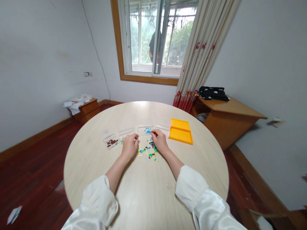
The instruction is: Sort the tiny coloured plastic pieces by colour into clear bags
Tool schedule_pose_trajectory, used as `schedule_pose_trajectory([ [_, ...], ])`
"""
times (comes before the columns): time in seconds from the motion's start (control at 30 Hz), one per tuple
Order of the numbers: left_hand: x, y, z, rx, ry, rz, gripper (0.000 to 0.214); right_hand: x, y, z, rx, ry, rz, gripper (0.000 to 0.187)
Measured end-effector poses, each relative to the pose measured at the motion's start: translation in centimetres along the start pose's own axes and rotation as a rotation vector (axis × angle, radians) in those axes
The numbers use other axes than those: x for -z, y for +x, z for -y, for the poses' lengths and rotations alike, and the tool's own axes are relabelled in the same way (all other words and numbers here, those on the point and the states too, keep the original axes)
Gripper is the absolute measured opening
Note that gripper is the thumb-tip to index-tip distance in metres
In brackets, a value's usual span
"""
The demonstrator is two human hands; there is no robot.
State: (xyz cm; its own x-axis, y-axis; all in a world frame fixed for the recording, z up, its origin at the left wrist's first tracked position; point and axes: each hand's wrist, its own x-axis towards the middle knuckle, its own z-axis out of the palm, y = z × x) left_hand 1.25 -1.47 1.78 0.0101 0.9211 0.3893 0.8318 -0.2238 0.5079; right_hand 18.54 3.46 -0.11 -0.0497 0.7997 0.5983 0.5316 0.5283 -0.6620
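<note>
Small loose toy bricks (150,155) in green, brown, blue, yellow and cream lie scattered on the table between my two hands. My left hand (129,146) is on the left side of them, thumb and fingers curled together in a pinch; what is between them, if anything, is too small to tell. Over the front right edge of a clear plastic box (141,131) with blue bricks (147,129) inside, my right hand (160,140) has its fingertips drawn together. Whether a brick is in that pinch is hidden.
A clear box with brown bricks (112,142) stands left. Other clear boxes (126,131) stand behind my hands, lids raised. An open yellow case (181,135) lies at the right on the round table (148,191). Beyond are a window, curtain (199,48) and wooden desk (230,118).
</note>
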Motion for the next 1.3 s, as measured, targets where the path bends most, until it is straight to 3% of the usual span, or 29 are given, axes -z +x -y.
schedule_pose_trajectory([
  [0.33,-0.2,0.0,-0.1,-0.013,0.012,-0.017,0.017,-0.9,0.2,-1.4,0.064,0.026,0.025,0.039],
  [0.57,-0.5,0.2,0.3,-0.036,-0.078,-0.056,0.016,-0.6,-0.3,0.0,0.212,0.024,0.025,0.031],
  [0.73,-0.5,0.3,0.1,-0.058,-0.177,-0.073,0.015,-0.7,-1.0,2.2,0.320,0.036,0.136,0.020],
  [0.9,-0.6,0.4,0.2,-0.067,-0.218,-0.092,0.011,-0.9,-1.4,2.8,0.308,0.059,0.206,0.019],
  [1.3,-0.6,0.4,0.2,-0.074,-0.273,-0.041,0.014,-0.7,-1.4,3.1,0.247,0.039,0.194,0.012],
])
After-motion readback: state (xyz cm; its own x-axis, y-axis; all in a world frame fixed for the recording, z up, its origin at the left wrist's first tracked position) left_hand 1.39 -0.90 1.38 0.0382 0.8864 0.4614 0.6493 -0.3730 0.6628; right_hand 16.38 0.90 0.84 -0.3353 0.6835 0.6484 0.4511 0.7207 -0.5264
